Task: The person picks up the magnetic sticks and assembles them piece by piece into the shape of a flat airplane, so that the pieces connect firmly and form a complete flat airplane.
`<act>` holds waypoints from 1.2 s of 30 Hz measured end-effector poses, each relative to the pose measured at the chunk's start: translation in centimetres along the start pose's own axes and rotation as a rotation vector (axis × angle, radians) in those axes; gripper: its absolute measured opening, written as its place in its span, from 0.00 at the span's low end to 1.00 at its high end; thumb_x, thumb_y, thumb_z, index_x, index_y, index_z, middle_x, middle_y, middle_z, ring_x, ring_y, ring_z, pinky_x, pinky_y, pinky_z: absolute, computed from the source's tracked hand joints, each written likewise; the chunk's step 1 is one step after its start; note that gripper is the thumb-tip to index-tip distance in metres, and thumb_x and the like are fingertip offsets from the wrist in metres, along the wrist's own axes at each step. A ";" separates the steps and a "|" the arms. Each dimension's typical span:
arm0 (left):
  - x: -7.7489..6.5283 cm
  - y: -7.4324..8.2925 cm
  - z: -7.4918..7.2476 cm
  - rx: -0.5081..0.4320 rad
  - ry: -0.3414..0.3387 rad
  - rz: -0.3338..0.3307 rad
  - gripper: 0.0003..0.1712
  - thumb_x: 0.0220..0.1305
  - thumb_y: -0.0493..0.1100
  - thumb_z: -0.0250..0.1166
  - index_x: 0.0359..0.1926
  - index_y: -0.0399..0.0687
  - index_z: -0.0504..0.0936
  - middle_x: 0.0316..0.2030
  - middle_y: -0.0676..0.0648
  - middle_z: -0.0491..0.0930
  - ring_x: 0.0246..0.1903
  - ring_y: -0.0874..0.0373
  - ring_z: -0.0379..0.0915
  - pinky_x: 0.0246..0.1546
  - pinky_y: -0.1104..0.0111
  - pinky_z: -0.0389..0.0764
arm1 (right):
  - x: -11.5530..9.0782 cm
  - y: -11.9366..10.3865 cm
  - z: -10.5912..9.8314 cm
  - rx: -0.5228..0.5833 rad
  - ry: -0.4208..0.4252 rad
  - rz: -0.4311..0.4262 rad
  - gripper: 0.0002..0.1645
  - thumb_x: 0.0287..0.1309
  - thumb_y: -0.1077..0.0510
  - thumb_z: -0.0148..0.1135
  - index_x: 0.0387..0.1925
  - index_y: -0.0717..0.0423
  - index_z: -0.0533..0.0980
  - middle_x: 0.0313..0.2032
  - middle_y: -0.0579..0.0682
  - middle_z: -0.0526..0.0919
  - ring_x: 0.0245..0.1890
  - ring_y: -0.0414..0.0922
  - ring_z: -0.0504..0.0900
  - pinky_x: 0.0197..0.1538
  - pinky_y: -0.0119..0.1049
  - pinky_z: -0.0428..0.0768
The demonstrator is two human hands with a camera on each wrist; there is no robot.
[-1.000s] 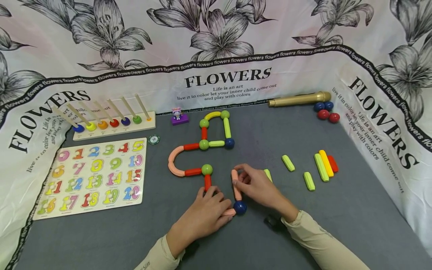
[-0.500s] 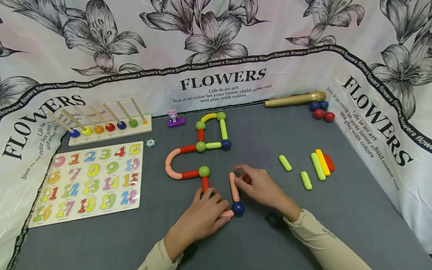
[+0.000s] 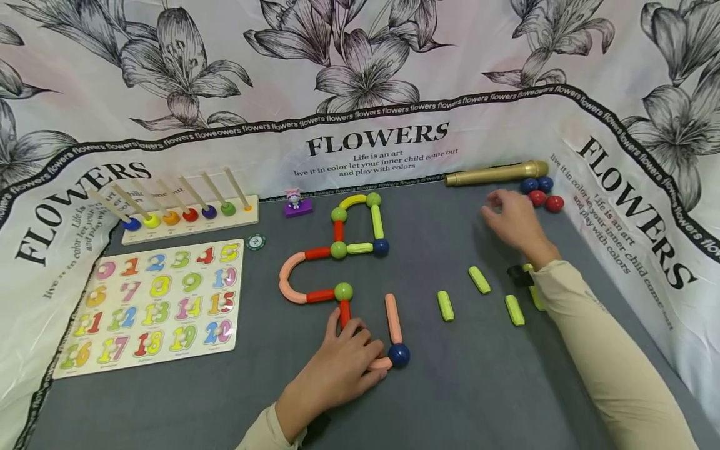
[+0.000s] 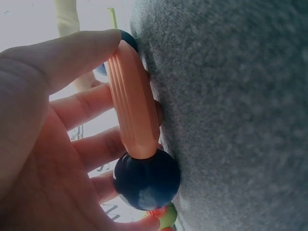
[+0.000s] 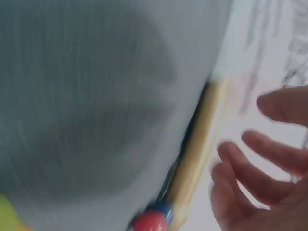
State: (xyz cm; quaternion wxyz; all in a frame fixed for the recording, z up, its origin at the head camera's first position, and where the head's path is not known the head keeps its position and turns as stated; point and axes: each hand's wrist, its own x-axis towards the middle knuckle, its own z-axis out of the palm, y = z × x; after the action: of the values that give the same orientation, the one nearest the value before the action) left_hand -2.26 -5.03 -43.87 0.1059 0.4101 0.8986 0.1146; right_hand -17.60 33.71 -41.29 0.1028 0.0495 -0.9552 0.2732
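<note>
My left hand (image 3: 343, 362) holds a short salmon magnetic stick (image 4: 132, 96), thumb on one side and fingers on the other. A dark blue ball (image 4: 147, 180) sits at the stick's near end. In the head view, a second salmon stick (image 3: 394, 319) runs up from a blue ball (image 3: 399, 355). Left of it lies a joined figure of coloured sticks, a curved salmon piece (image 3: 289, 278) and green balls (image 3: 344, 291). My right hand (image 3: 517, 222) is empty, fingers loosely bent, just left of the red balls (image 3: 554, 204) and blue balls (image 3: 545, 184).
A gold microphone-shaped piece (image 3: 495, 174) lies along the back edge. Loose green sticks (image 3: 445, 306) lie right of centre, some partly behind the right sleeve. At left are a number puzzle board (image 3: 152, 306), a peg stacker (image 3: 191, 228), a chip (image 3: 256, 242) and a figurine on a purple base (image 3: 298, 209).
My right hand has left the upright salmon stick and moved to the back right, near the loose balls. My left hand has stayed at the figure.
</note>
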 end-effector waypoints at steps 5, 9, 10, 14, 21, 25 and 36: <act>-0.1 -0.2 -0.1 0.006 -0.009 0.000 0.12 0.76 0.58 0.68 0.48 0.59 0.86 0.45 0.55 0.83 0.62 0.52 0.70 0.71 0.31 0.58 | 3.4 3.9 -1.9 -0.152 0.035 0.090 0.25 0.70 0.63 0.58 0.56 0.84 0.72 0.55 0.83 0.73 0.58 0.81 0.65 0.63 0.73 0.57; -0.4 -0.2 0.0 0.008 0.003 0.004 0.12 0.76 0.59 0.68 0.48 0.60 0.86 0.45 0.56 0.82 0.61 0.53 0.70 0.71 0.32 0.59 | 4.8 5.0 -2.8 -0.204 0.007 0.162 0.29 0.70 0.62 0.54 0.62 0.84 0.68 0.60 0.85 0.67 0.58 0.83 0.59 0.62 0.74 0.54; -0.5 -0.2 0.1 0.011 0.009 0.007 0.12 0.75 0.59 0.68 0.48 0.60 0.86 0.44 0.56 0.82 0.61 0.53 0.70 0.71 0.32 0.59 | 5.0 5.2 -2.9 -0.218 -0.001 0.177 0.30 0.69 0.61 0.53 0.62 0.84 0.68 0.59 0.85 0.67 0.59 0.83 0.58 0.62 0.74 0.54; -0.7 -0.3 0.1 0.022 0.025 0.015 0.12 0.75 0.60 0.68 0.47 0.61 0.85 0.44 0.56 0.82 0.61 0.53 0.70 0.70 0.32 0.61 | 5.9 5.9 -3.0 -0.258 -0.030 0.224 0.24 0.65 0.62 0.51 0.52 0.83 0.70 0.49 0.82 0.70 0.53 0.80 0.59 0.57 0.74 0.56; -0.7 -0.8 0.2 0.035 0.064 0.040 0.11 0.75 0.59 0.70 0.46 0.61 0.85 0.43 0.56 0.81 0.60 0.55 0.70 0.69 0.33 0.64 | 6.9 7.7 -2.8 -0.291 -0.041 0.194 0.12 0.57 0.65 0.56 0.35 0.75 0.70 0.33 0.73 0.73 0.40 0.72 0.63 0.51 0.72 0.58; -0.7 -0.8 0.4 0.022 0.070 0.038 0.11 0.74 0.59 0.70 0.47 0.61 0.85 0.44 0.57 0.82 0.60 0.55 0.70 0.68 0.33 0.63 | 7.2 8.4 -2.6 -0.323 -0.056 0.201 0.12 0.55 0.66 0.57 0.35 0.77 0.70 0.33 0.74 0.73 0.40 0.73 0.63 0.52 0.72 0.58; -0.4 -0.8 0.2 0.073 0.080 0.018 0.18 0.72 0.61 0.71 0.47 0.55 0.82 0.47 0.53 0.84 0.59 0.54 0.72 0.70 0.31 0.60 | 6.3 8.1 -2.1 -0.276 -0.031 0.159 0.15 0.63 0.65 0.57 0.34 0.80 0.72 0.33 0.77 0.72 0.41 0.76 0.65 0.55 0.73 0.57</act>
State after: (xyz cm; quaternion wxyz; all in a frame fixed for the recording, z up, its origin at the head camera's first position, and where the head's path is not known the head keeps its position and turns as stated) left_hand -2.48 -5.79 -44.29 0.0540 0.4167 0.9020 0.0991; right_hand -24.60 41.44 -42.29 0.0718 -0.0368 -0.9860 0.1461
